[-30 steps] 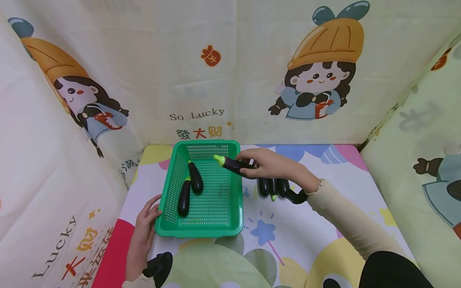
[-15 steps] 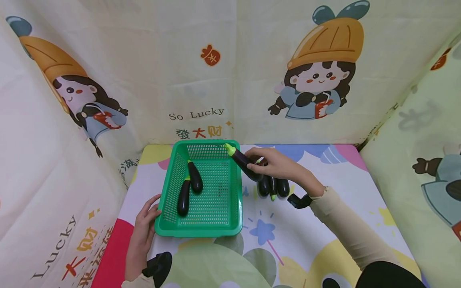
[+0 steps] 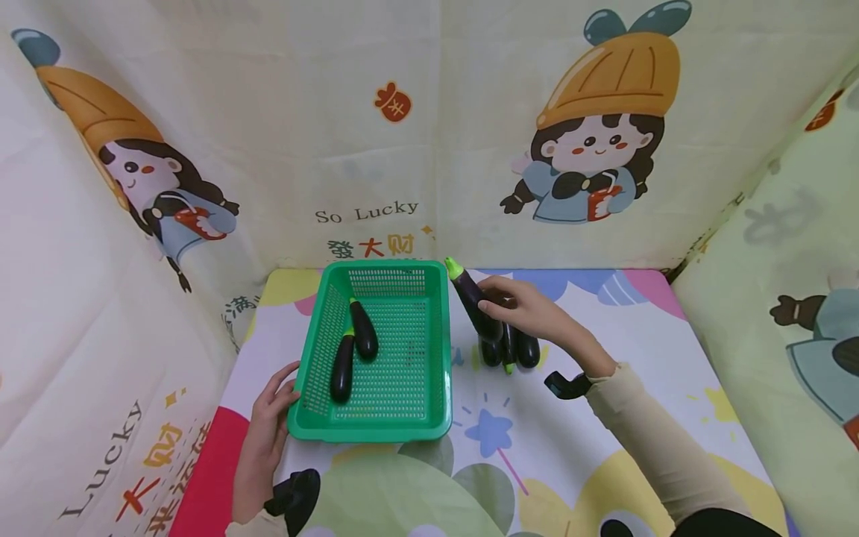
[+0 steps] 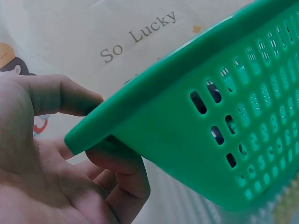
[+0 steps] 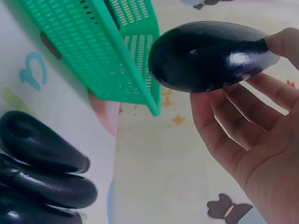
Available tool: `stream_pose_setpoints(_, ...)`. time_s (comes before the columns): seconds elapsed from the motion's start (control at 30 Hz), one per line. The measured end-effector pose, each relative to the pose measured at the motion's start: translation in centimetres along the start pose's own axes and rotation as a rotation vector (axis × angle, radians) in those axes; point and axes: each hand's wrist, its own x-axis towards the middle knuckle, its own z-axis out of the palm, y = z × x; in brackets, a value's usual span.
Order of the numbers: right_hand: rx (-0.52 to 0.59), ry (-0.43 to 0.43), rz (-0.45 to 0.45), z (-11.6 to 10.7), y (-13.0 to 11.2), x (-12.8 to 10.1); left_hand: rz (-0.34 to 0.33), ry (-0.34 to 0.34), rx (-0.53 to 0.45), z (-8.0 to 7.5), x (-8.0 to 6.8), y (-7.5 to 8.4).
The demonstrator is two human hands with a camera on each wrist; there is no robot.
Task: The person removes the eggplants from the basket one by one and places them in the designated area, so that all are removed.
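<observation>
Moved: over the last second the right hand (image 3: 530,312) has carried its eggplant (image 3: 475,300) from above the basket's right rim back out to the right; it now hangs tilted, green stem up, over the pile on the tabletop (image 3: 604,418), outside the basket.
Right hand: fingers (image 5: 219,126) curl under the dark body and the thumb presses on top, so the eggplant (image 5: 210,56) is pinched near its blunt end and the stem points away from the palm.
Left hand: the left hand (image 3: 268,425) grips the near left corner of the green basket (image 3: 376,431); in the wrist view the thumb lies over the rim (image 4: 154,93) and the fingers (image 4: 126,182) tuck beneath it, which likely steadies the light basket.
Basket contents: two eggplants, one (image 3: 365,330) overlapping the stem end of the other (image 3: 343,368), toward the left side.
Pile: three eggplants (image 3: 510,349) lying side by side, touching, just right of the basket.
Count: six eggplants, one basket.
Surroundings: cartoon-printed cloth walls (image 3: 376,112) on three sides.
</observation>
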Motion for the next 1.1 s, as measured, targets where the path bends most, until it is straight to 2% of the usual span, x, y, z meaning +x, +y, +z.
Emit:
stream_pose_setpoints(0.53,0.047,0.189,0.181,-0.4,4.1,-2.9,-0.015,0.009,0.027,0.1,0.0,0.4)
stream_pose_setpoints(0.8,0.098,0.28,0.246,-0.3,6.2,-3.8,-0.03,0.023,0.041,0.3,0.0,0.7)
stream_pose_setpoints(1.1,0.1,0.395,0.345,0.3,8.0,-4.8,-0.041,0.031,0.046,0.3,-0.1,0.9)
